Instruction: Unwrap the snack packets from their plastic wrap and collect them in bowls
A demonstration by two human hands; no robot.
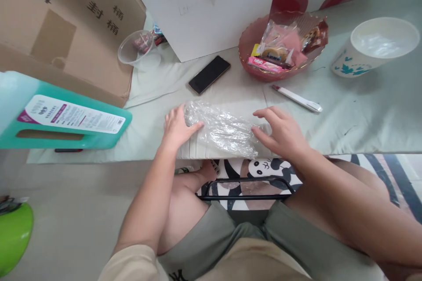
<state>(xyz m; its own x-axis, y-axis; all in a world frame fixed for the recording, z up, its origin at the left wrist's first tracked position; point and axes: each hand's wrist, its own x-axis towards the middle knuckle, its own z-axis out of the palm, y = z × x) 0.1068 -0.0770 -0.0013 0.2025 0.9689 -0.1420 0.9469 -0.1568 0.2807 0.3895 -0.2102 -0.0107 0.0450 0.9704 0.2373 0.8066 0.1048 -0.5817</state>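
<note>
A crumpled piece of clear plastic film lies on the cloth-covered table near its front edge. My left hand rests at the film's left end, thumb stretched out over it and apart from the fingers. At the right end is my right hand, its fingers spread, with a fingertip at or just beside the film's edge. Neither hand appears to grip anything. Behind the film lies a dark phone. A white utility knife with a red end sits beyond my right hand.
A pink bowl of wrapped snacks, a paper tub and a tilted clear cup stand farther back. Left are a teal jug and a cardboard box. A white box stands behind the phone.
</note>
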